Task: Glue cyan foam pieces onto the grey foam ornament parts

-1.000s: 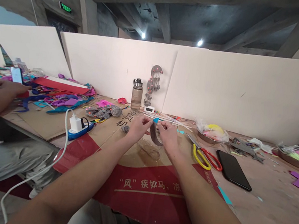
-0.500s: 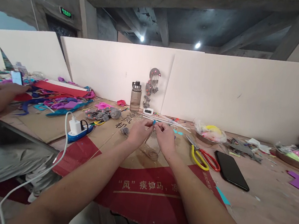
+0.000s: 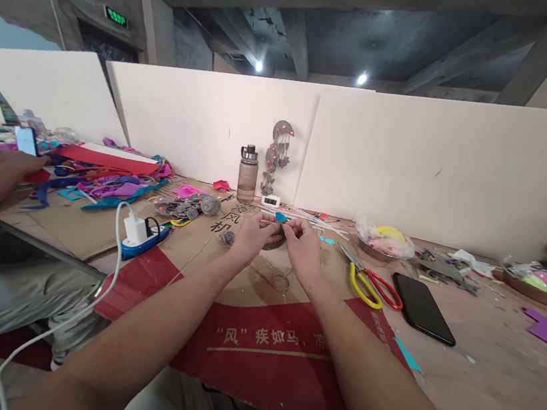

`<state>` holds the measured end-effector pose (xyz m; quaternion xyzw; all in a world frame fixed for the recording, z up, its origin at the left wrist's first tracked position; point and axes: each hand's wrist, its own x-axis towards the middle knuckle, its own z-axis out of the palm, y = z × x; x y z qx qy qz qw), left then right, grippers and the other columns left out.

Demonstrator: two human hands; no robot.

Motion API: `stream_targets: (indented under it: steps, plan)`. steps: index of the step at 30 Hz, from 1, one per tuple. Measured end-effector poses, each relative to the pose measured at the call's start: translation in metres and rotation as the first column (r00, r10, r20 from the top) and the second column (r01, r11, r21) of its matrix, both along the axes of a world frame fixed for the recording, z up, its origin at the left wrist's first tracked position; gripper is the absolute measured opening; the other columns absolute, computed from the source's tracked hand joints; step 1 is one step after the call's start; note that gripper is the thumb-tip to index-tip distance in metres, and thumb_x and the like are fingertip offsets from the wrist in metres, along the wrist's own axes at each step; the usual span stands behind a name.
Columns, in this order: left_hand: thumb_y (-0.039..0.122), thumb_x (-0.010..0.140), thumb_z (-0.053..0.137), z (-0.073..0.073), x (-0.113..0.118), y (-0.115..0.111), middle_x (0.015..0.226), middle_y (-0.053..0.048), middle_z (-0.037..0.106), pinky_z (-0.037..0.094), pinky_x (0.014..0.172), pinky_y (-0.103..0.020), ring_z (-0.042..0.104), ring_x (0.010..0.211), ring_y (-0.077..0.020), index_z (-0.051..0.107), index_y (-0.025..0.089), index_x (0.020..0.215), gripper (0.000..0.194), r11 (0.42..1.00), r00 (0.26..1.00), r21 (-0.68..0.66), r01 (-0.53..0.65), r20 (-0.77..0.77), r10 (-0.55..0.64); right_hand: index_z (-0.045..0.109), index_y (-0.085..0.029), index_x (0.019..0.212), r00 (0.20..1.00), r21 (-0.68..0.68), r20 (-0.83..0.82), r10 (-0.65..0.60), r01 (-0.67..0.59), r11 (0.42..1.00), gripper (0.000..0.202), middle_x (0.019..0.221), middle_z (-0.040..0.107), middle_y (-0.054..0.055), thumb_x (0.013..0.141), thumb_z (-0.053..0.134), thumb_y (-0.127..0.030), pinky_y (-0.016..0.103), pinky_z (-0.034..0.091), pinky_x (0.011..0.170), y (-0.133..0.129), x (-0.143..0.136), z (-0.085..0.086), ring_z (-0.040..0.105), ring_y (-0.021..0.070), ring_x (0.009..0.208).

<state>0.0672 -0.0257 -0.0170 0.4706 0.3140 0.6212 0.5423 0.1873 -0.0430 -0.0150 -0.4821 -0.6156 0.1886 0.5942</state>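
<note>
Blue foam scrap [image 3: 280, 217] sits pinched between left hand [image 3: 251, 236] and right hand [image 3: 304, 246], both grips pressed together, scissors [image 3: 368, 286] at three o'clock.

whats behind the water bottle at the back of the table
Behind the water bottle stands a white foam board, with a grey hanging craft piece leaning on it just beside. The strip of board directly behind the bottle is covered.
</note>
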Motion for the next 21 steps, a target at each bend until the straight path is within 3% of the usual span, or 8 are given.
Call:
stream_targets:
  steps: [14, 21]
  plan:
    - [0.025, 0.066, 0.076, -0.001, -0.002, -0.001, 0.072, 0.000, 0.065, 0.057, 0.073, -0.032, 0.061, 0.067, -0.0125, 0.066, 0.015, 0.072, 0.015, 1.000, 0.999, 0.014, 0.018, -0.051, -0.017, 0.054, -0.021, 0.083, 1.000, 0.023, -0.026, -0.015, 0.016, 1.000, 0.015, 0.072, 0.056, 0.000, 0.080, 0.053, -0.036, 0.029, 0.039, 0.066, 0.001, 0.004, 0.000, 0.049, 0.0162, 0.067]
    - [0.024, 0.069, 0.073, 0.003, -0.005, -0.005, 0.061, 0.003, 0.055, 0.057, 0.073, -0.032, 0.054, 0.059, -0.0096, 0.065, 0.015, 0.069, 0.012, 1.000, 0.997, 0.019, 0.024, -0.072, -0.022, 0.058, -0.020, 0.075, 0.996, -0.035, 0.002, 0.088, -0.088, 0.995, 0.022, 0.069, 0.055, 0.000, 0.080, 0.049, -0.039, 0.029, 0.038, 0.066, 0.008, 0.013, 0.003, 0.047, 0.0160, 0.066]
